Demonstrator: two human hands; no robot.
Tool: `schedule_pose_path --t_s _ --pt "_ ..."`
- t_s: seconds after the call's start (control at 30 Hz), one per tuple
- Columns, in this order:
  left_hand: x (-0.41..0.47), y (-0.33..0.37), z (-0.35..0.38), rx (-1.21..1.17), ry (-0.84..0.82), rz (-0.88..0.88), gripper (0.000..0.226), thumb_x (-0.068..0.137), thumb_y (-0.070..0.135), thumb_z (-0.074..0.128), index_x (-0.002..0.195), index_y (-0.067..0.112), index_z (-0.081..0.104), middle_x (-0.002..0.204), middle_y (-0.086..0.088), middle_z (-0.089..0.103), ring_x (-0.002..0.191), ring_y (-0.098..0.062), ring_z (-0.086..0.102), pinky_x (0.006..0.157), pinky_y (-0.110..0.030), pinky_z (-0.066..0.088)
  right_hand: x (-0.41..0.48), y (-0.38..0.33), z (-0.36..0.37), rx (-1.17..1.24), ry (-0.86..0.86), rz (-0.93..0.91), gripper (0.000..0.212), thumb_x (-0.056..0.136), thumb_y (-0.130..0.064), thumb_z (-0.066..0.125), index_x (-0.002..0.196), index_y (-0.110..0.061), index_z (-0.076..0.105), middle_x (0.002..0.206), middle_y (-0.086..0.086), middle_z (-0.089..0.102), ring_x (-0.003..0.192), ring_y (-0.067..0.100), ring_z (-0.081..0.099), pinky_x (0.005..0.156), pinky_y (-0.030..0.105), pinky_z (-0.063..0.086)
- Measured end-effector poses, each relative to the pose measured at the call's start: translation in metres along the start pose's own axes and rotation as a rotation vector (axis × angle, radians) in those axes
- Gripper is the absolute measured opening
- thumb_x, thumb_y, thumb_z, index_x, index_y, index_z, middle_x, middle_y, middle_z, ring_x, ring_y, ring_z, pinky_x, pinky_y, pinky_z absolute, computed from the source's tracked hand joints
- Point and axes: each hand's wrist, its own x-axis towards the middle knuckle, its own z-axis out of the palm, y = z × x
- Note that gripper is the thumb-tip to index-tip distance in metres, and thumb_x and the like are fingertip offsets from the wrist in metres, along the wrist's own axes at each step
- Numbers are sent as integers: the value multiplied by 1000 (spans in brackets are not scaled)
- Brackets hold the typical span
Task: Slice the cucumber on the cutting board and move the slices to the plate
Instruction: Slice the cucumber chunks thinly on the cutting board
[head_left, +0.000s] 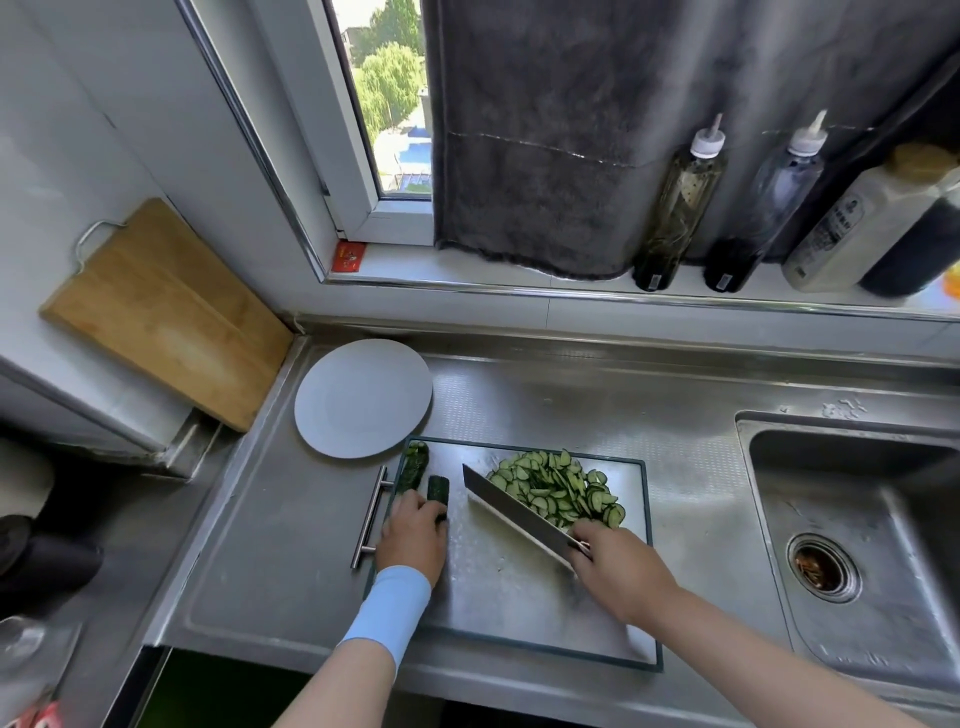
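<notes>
A steel cutting board (498, 587) with a dark rim lies on the counter. My left hand (413, 530) grips a short cucumber piece (438, 488) near the board's left edge. Another cucumber piece (414, 465) lies at the far left corner. My right hand (613, 566) holds a cleaver (514, 509) by the handle, its blade angled over the board's middle. A heap of cucumber slices (561, 488) sits on the far right part of the board, just beyond the blade. A white plate (363, 397), with nothing on it, rests on the counter beyond the board's left corner.
A sink (852, 545) opens to the right of the board. A wooden cutting board (166, 312) leans against the left wall. Several bottles (680, 202) stand on the windowsill under a grey towel (561, 130). A bar handle (370, 517) sticks out from the board's left side.
</notes>
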Motion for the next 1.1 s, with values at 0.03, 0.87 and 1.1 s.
schedule_pose_path --t_s 0.03,0.87,1.1 --pt "-6 0 0 -7 11 14 11 88 26 63 95 23 71 98 2 51 91 -18 50 70 -32 48 -1 -3 1 -4 -3 -7 13 99 -33 45 86 -33 47 88 -5 60 79 20 55 63 31 40" --pt "-46 3 47 -233 153 316 16 74 5 78 88 12 71 89 -4 60 86 -15 50 71 -24 47 1 -30 24 -112 -128 -95 30 98 -29 41 120 -37 59 108 0 69 97 26 60 69 31 42" --pt "-44 11 52 -220 175 328 18 67 1 80 79 10 71 85 -6 62 76 -23 60 56 -30 53 0 -30 30 -113 -137 -86 18 95 -21 41 101 -29 55 84 2 62 77 27 51 61 33 40"
